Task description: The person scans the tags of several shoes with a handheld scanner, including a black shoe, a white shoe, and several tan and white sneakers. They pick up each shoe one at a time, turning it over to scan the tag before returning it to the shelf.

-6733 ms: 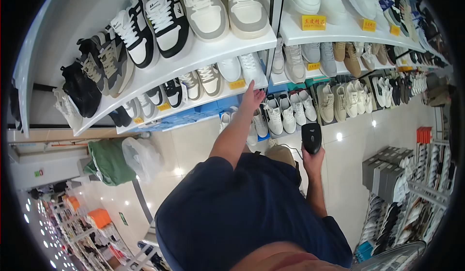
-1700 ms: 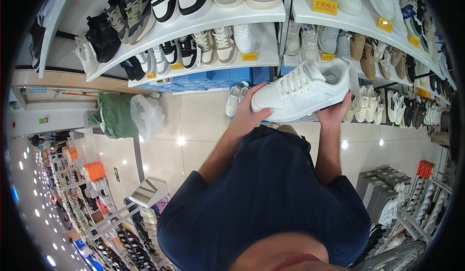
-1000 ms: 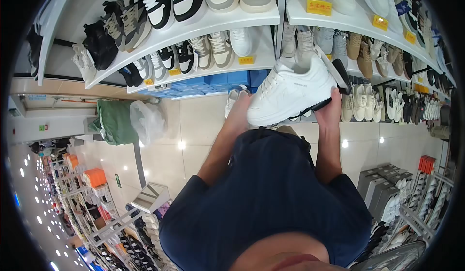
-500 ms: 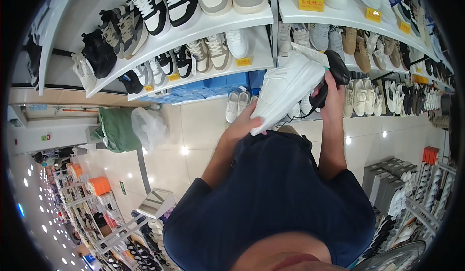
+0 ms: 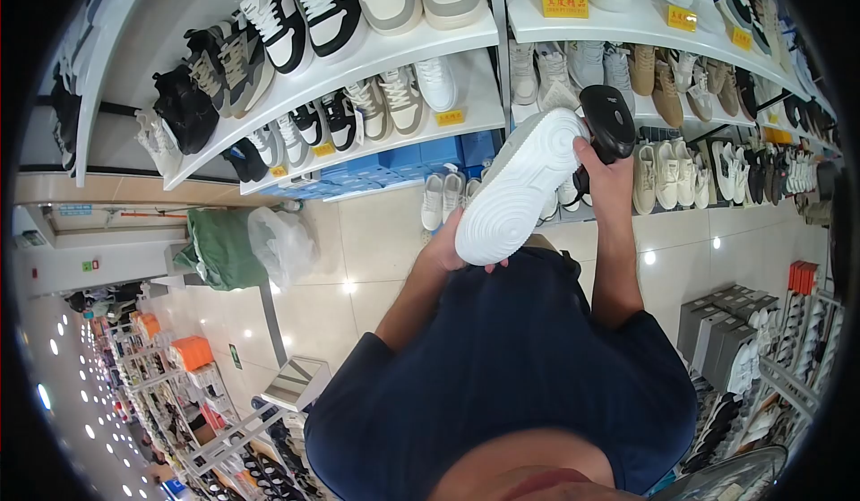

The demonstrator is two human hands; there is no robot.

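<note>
A white sneaker (image 5: 512,186) is held in front of my chest, its ribbed white sole facing me. My left hand (image 5: 445,246) is closed around the toe end. My right hand (image 5: 606,174) is wrapped round the handle of a black barcode scanner (image 5: 608,123), whose rounded head sticks up above the fingers. The right thumb lies right at the heel end of the sole. The sneaker's upper is mostly turned away, and part of the scanner's grip is hidden behind my hand.
White shelves (image 5: 376,69) with sneakers and yellow price tags (image 5: 564,5) curve across the front. Blue shoeboxes (image 5: 403,156) sit beneath. On the tiled floor to the left stand a green bag (image 5: 224,250) and a clear plastic bag (image 5: 279,246). Grey boxes (image 5: 708,335) are stacked at right.
The sneaker has been turned over, from its side and upper showing to its sole facing me. The scanner has shifted slightly left and up with my right hand.
</note>
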